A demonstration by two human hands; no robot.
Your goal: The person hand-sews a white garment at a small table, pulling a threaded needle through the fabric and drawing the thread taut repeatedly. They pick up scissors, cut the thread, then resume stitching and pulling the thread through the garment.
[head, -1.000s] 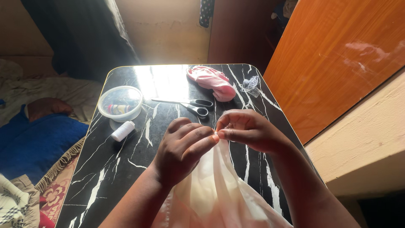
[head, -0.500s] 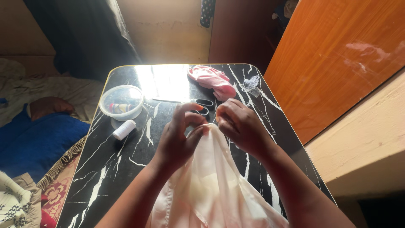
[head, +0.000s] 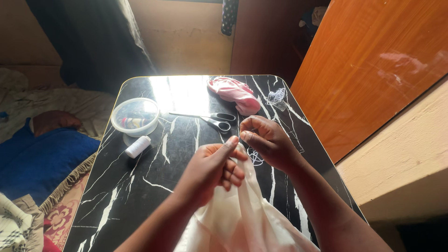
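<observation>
- Seen from a head camera looking down: a person's two bare hands work over a black desk (head: 140,186) veined with white like marble.
- The left hand (head: 212,170) is curled into a closed grip around a gathered peak of cream fabric (head: 242,214), thumb pressed up against the side of the forefinger, other fingers folded over the cloth.
- The right hand (head: 263,142) sits just beside it, thumb and forefinger pinched together near the left thumb tip. What they pinch is too small to tell; it may be a needle or thread.
- The cream fabric lies at the near edge of the desk, between the forearms, rising to the left hand and spilling down out of view at the bottom.
- The cloth looks thin, light, soft and somewhat sheer, with a slight sheen, so it probably slips easily; it drapes with no stiffness. A pinch on a bunched fold or a hemmed edge would likely hold best.
- A small tangle of white thread (head: 255,156) shows on the desk under the right hand.
- Further back lie black-handled scissors (head: 210,119), blades pointing left, near the right hand.
- A pink crumpled cloth (head: 235,93) and a scrap of white netting (head: 276,97) sit at the far right of the desk.
- On the left, a round clear tub with a lid (head: 136,115) holds coloured spools, with a white thread spool (head: 137,146) lying just beside it.
- Left of the desk is bedding, with a blue blanket (head: 42,158).
</observation>
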